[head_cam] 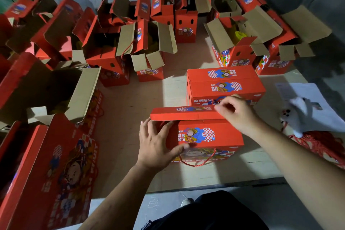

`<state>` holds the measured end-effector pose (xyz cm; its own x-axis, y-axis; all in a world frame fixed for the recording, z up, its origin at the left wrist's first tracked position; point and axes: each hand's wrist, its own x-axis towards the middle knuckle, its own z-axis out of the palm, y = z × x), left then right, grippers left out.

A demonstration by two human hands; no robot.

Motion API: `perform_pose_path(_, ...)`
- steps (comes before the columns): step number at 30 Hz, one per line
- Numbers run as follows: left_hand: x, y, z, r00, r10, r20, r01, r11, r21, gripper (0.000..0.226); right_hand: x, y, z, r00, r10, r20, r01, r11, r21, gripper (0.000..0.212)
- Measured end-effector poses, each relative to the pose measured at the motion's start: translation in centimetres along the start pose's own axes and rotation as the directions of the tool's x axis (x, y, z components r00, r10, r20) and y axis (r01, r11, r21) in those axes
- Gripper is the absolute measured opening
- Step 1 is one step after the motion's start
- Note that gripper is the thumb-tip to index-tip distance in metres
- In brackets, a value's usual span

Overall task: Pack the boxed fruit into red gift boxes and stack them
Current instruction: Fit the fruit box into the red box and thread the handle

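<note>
From the head camera, a red printed cardboard gift box (207, 136) sits on the flat sheet of tan cardboard (130, 102) covering the floor, just in front of the person. The left hand (155, 147) lies against the box's left end with straight, spread fingers, thumb on its top face. The right hand (235, 112) pinches the far red lid flap (184, 113), which stands raised above the box's top, its fingers curled on the flap's right end. A red cord handle (197, 162) hangs on the near side. Just behind stands a closed red gift box (224, 84). Many open-flapped red boxes (112, 43) crowd the left and back. A grey plush toy (296, 114) lies to the right.
</note>
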<state>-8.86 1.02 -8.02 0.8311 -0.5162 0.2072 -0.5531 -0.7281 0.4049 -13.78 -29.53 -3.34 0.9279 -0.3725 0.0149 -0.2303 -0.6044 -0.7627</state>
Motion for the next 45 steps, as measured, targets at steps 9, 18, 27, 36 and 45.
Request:
perform_pose_path(9, 3.0, 0.7, -1.8, 0.851, -0.286, -0.44, 0.235, 0.957, -0.169, 0.047, 0.6, 0.6, -2.0, 0.931, -0.222, 0.291, 0.351, 0.769, -0.534, 0.09)
perform_pose_path(18, 9.6, -0.9, -2.9, 0.891, 0.105, 0.442, -0.233, 0.941, 0.246, 0.095, -0.4, 1.4, -1.1, 0.899, -0.105, 0.426, 0.343, 0.775, -0.531, 0.076)
perform_pose_path(27, 9.1, -0.6, -1.7, 0.919, 0.145, 0.366, -0.295, 0.869, 0.397, 0.085, -1.6, 0.3, 1.1, 0.953, -0.166, 0.254, 0.296, 0.692, -0.658, 0.06)
perform_pose_path(36, 9.0, -0.5, -1.5, 0.892, 0.106, 0.439, -0.273, 0.9, 0.338, 0.094, -1.2, 0.1, 1.4, 0.897, 0.132, 0.421, 0.212, 0.708, -0.674, 0.082)
perform_pose_path(45, 9.6, -0.1, -1.8, 0.891, 0.125, 0.436, -0.31, 0.87, 0.384, 0.091, -3.4, -0.7, 2.9, 0.98, -0.087, 0.179, 0.19, 0.679, -0.709, 0.07)
